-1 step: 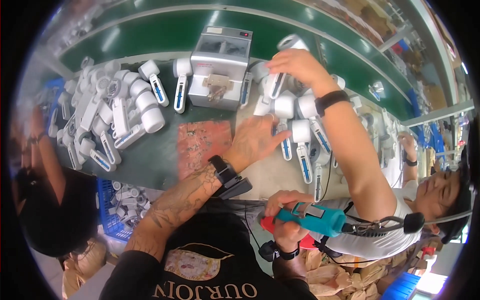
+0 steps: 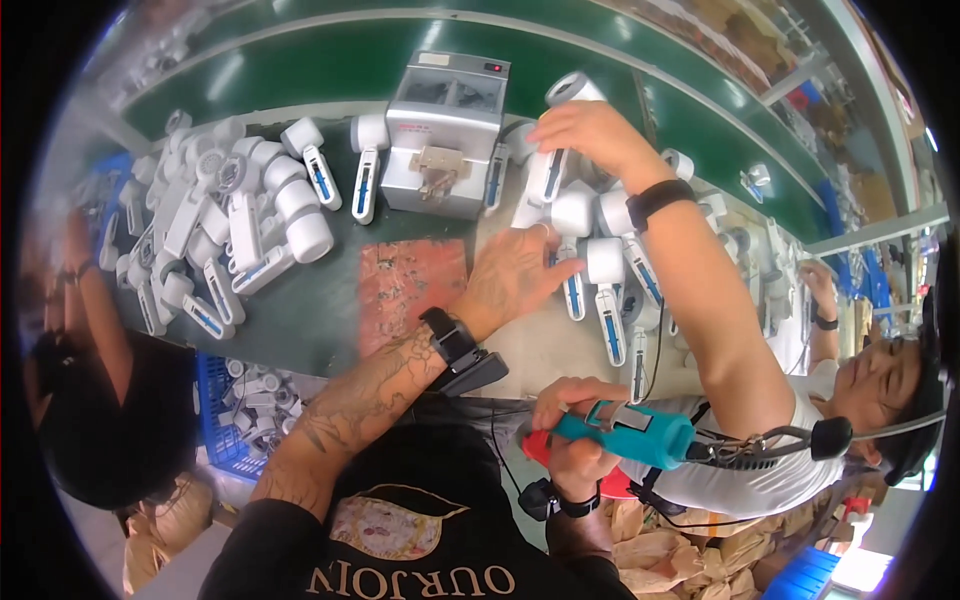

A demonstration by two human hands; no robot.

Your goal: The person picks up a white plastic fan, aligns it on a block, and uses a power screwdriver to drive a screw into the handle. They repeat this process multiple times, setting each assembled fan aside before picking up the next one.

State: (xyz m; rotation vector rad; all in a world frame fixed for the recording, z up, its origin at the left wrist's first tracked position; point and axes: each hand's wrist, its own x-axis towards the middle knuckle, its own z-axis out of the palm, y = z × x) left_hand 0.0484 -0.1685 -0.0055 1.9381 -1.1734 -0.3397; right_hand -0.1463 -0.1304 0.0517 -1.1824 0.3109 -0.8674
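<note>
My left hand [image 2: 515,280] lies palm down with its thumb spread, among white devices with round heads and blue-striped handles. Its thumb rests against the handle of one device [image 2: 572,290]; its fingertips reach the devices behind. Close to my body, my right hand [image 2: 578,468] is closed round a teal electric screwdriver [image 2: 640,435] with a cord at its right end. More fingers [image 2: 570,398] lie along the tool's upper side; whose they are I cannot tell. Beyond my left hand, a co-worker's hand [image 2: 578,128] grasps another white device [image 2: 547,178].
A grey bench machine [image 2: 440,180] with a metal fixture stands at the back. Many white devices [image 2: 240,215] are heaped to the left. A worn red mat [image 2: 412,295] lies beside my left forearm. A blue crate [image 2: 225,440] sits below the table edge. Co-workers are close on both sides.
The co-worker's hand has shifted the white device slightly left. My own hands have stayed nearly still, and the whole view has moved a little.
</note>
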